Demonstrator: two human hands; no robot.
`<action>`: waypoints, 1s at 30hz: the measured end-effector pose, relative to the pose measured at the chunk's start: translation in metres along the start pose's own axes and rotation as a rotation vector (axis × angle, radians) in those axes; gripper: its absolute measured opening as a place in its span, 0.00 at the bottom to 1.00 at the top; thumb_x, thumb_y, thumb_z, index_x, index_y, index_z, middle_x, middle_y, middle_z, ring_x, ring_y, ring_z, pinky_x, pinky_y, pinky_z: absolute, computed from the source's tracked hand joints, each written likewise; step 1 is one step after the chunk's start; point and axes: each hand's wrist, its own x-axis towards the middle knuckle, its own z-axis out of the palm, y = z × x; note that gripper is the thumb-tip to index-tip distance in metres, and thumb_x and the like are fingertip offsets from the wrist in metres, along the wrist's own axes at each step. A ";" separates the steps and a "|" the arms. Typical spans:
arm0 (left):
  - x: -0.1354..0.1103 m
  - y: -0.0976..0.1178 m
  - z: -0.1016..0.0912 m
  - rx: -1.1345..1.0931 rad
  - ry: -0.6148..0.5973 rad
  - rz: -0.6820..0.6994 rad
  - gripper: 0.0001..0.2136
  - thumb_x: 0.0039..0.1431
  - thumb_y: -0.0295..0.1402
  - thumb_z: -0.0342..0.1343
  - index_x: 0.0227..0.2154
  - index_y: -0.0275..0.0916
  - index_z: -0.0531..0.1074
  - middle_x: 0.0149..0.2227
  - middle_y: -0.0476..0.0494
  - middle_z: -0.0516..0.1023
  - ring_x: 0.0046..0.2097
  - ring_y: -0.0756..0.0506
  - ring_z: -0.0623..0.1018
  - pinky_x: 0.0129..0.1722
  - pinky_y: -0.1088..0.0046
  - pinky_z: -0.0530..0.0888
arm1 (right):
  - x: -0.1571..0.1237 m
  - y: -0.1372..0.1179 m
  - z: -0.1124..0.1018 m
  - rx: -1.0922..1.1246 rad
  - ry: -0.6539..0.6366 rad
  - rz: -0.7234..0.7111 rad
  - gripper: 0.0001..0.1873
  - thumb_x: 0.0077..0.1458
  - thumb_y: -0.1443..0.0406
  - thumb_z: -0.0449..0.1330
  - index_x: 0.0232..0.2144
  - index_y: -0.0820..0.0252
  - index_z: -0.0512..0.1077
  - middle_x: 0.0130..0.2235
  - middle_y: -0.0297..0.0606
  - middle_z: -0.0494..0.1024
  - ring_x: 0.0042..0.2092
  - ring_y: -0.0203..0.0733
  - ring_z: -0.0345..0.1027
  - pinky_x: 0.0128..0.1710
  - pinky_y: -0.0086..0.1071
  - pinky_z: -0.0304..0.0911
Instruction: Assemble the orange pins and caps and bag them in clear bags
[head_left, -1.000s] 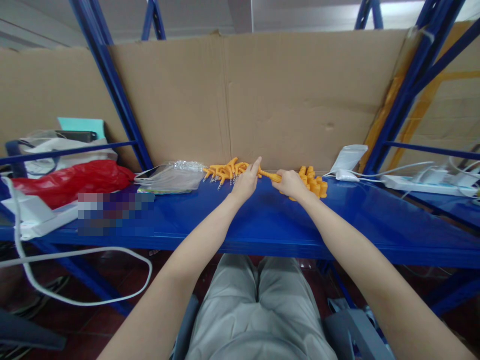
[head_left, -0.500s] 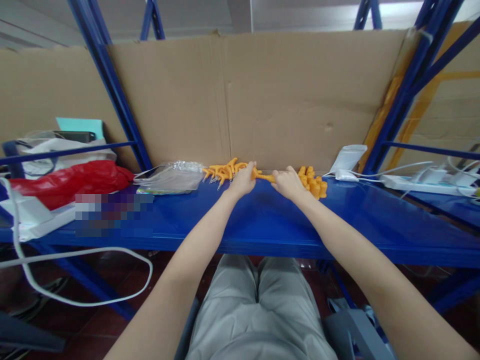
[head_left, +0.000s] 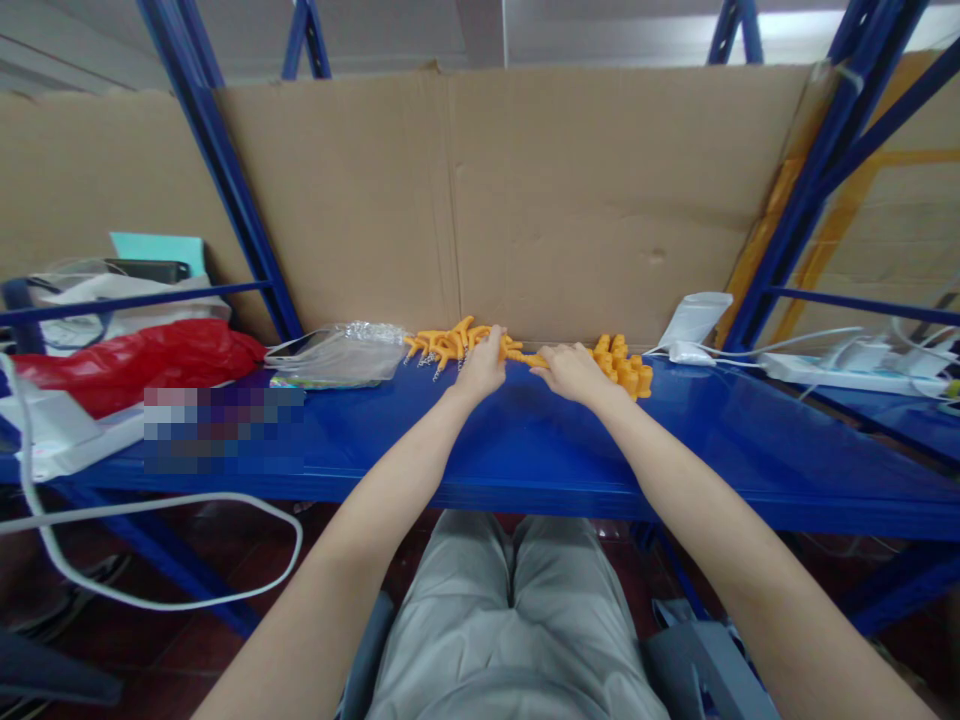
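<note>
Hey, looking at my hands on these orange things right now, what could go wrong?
The orange piece spanning the gap between your left hand and right hand might slip or bend if pulled.
Your right hand is right beside the chunky orange pieces, so it may knock them.
The small chains on the branched orange pieces, near your left hand, could tangle.

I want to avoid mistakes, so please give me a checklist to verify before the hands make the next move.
1. Right hand on the slim, orange, plastic-looking piece: ok.
2. Left hand gripping it: cannot tell, contact hidden.
3. Whole slim piece visible: not ok, the right hand covers part.
4. Orange, branched, plastic-looking pieces within view: ok, mostly left of the left hand.
5. Orange, stubby, plastic-looking pieces within view: ok, beside the right hand.
</note>
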 end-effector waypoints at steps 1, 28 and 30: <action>0.000 0.001 -0.001 0.018 0.018 -0.004 0.25 0.56 0.18 0.51 0.57 0.35 0.62 0.55 0.31 0.75 0.58 0.37 0.75 0.59 0.54 0.69 | 0.001 0.000 0.000 -0.001 0.022 0.004 0.16 0.68 0.61 0.51 0.48 0.68 0.72 0.47 0.54 0.80 0.50 0.52 0.72 0.45 0.38 0.55; 0.008 -0.010 -0.023 0.075 -0.121 -0.155 0.26 0.51 0.19 0.55 0.55 0.37 0.64 0.41 0.38 0.80 0.47 0.38 0.80 0.48 0.63 0.75 | 0.008 -0.010 0.015 -0.004 0.132 -0.140 0.15 0.67 0.63 0.50 0.48 0.66 0.70 0.45 0.54 0.79 0.49 0.52 0.70 0.51 0.41 0.54; 0.005 -0.007 -0.022 0.088 -0.066 -0.052 0.26 0.53 0.18 0.52 0.56 0.38 0.64 0.46 0.37 0.79 0.51 0.39 0.78 0.52 0.61 0.73 | 0.007 -0.007 0.017 0.131 0.091 -0.062 0.15 0.65 0.62 0.54 0.50 0.64 0.70 0.45 0.51 0.80 0.46 0.51 0.73 0.46 0.37 0.59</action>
